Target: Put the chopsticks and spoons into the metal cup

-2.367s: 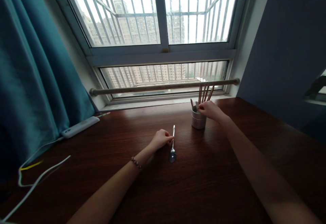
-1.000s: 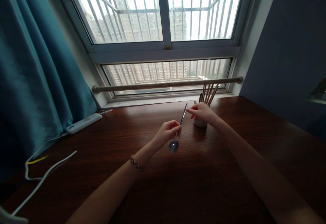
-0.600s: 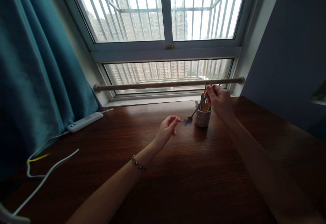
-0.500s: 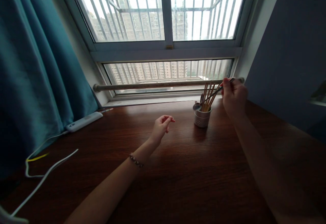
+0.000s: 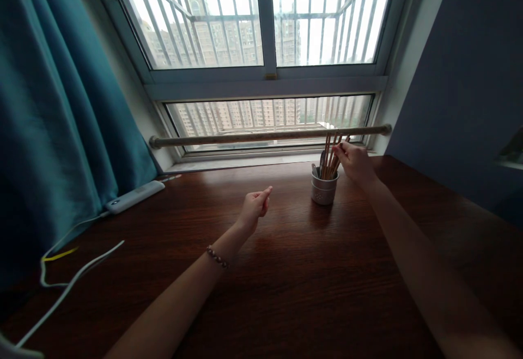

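Observation:
A pale grey utensil cup (image 5: 324, 191) stands on the table near the window. Several wooden chopsticks (image 5: 327, 157) lean in it, with a grey metal handle (image 5: 314, 171) and a darker metal utensil (image 5: 322, 162) at its left side. My right hand (image 5: 354, 162) is at the right of the cup's top, its fingers pinched together against the chopsticks; what they grip is hidden among the sticks. The spoon's bowl cannot be made out. My left hand (image 5: 254, 206), a beaded bracelet (image 5: 217, 256) on its wrist, hovers left of the cup, fingers curled with nothing in them.
Brown wooden table (image 5: 278, 293). A white power strip (image 5: 135, 196) lies by the blue curtain (image 5: 73, 108), with white cables (image 5: 77, 277) and a yellow strip (image 5: 60, 254) at left. Behind the cup, a horizontal bar (image 5: 253, 137) crosses the window.
My right hand has moved left and down to the chopsticks. The spoon it held slantwise across the cup no longer shows there. My left hand's fingers have curled in slightly.

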### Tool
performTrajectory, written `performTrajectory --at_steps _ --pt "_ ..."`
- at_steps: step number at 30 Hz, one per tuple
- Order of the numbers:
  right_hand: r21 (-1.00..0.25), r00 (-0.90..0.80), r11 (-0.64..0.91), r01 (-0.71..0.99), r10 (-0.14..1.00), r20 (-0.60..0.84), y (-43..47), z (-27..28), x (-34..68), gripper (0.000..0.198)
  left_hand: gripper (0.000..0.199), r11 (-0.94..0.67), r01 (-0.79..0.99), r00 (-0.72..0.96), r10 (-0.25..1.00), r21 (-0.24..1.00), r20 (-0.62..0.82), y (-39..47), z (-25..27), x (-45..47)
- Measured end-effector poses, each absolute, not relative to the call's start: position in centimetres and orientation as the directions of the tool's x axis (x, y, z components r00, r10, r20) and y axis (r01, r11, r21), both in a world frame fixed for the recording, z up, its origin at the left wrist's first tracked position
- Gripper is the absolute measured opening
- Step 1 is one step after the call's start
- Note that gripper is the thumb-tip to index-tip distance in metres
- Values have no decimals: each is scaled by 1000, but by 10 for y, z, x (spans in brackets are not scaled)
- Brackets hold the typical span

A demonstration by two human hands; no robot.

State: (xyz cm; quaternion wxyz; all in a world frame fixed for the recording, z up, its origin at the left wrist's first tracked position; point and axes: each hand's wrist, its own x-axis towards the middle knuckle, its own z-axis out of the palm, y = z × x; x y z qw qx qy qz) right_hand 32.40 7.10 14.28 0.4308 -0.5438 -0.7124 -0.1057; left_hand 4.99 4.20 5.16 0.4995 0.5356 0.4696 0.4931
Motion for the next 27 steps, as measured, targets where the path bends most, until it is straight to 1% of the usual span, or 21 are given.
performTrajectory --at_steps 5,11,20,23,27 --pt "-314 -87 377 871 748 657 77 133 319 33 45 -46 -9 81 996 999 47 42 49 51" --pt "-273 -171 382 883 803 571 77 126 308 38 45 -22 -25 95 995 999 24 42 44 54" --pt "-238 -246 378 895 861 445 82 118 307 44 44 0 -44 110 994 999 5 43 42 54" --pt "-232 -276 380 895 882 381 85 115 311 43 44 0 -47 113 994 999 5 42 42 53" --pt "-244 -293 373 895 905 309 88 115 318 36 47 -1 -50 115 993 999 6 42 42 53"
